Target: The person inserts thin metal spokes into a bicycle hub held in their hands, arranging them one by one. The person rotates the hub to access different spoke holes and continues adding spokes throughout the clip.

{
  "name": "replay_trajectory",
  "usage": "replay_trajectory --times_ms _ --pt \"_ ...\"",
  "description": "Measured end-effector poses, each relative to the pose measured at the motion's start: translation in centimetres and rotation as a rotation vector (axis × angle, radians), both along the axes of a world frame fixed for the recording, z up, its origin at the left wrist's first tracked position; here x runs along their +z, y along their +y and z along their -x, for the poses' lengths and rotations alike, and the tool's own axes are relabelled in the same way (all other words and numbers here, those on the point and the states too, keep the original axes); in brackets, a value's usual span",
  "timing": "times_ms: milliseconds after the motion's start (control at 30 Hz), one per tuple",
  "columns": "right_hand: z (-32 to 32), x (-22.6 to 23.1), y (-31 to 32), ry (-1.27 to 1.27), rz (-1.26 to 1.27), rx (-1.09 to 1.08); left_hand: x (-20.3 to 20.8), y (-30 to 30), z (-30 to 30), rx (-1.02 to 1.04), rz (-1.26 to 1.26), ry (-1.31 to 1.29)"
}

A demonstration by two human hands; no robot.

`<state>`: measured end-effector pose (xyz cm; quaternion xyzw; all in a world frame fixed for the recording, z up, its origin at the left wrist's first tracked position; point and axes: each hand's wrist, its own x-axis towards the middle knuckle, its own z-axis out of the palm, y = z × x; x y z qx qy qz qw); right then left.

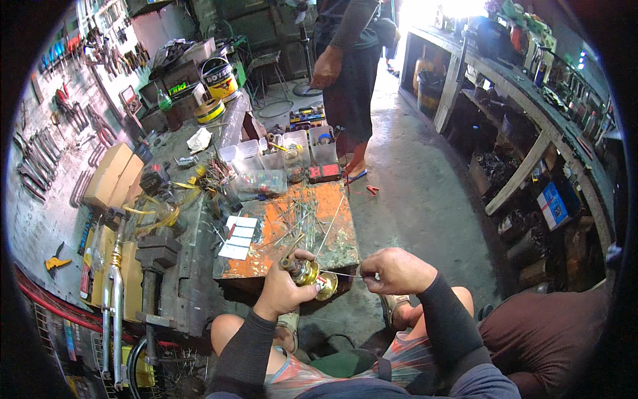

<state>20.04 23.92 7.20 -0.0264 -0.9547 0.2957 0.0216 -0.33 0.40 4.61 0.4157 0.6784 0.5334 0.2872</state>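
My left hand (279,292) is closed around a gold bicycle hub (325,285), held above the near edge of a worn orange tabletop (266,267). Thin spokes stick out of the hub, one of them a long spoke (330,225) slanting up and away. To the right, my right hand (402,270) pinches the end of another spoke (347,274) that reaches across to the hub. Its fingertips partly hide that end. Loose spokes (302,211) lie scattered on the tabletop beyond my hands, beside a white sheet of paper (237,237).
Clear plastic bins (294,147) line the table's far side. A bench vise (158,251) and a silver bicycle fork (114,299) stand at left, below wall-hung tools. Another person (350,73) stands beyond the bins. A long workbench (525,93) runs along the right.
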Motion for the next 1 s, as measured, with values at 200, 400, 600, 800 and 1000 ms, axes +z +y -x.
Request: replay_trajectory --times_ms 200,400,600,800,1000 --pt "-0.4 -1.0 4.1 -0.206 0.083 -0.302 0.0 -3.1 4.6 0.185 -0.463 -0.580" --pt "7.3 -6.3 2.6 -0.092 -0.056 -0.230 -1.2 -2.2 3.3 -0.071 -0.413 -0.517" --pt "8.4 -5.1 1.3 0.182 0.423 -0.225 -0.7 -1.5 0.8 -0.173 -0.147 -0.184" --pt "4.5 -2.2 0.1 0.192 1.289 -0.136 -1.2 -0.5 -0.7 -0.195 0.033 0.251" --pt "2.5 2.0 -1.0 0.481 0.295 0.143 -1.4 0.3 -0.9 -0.156 0.045 0.096"
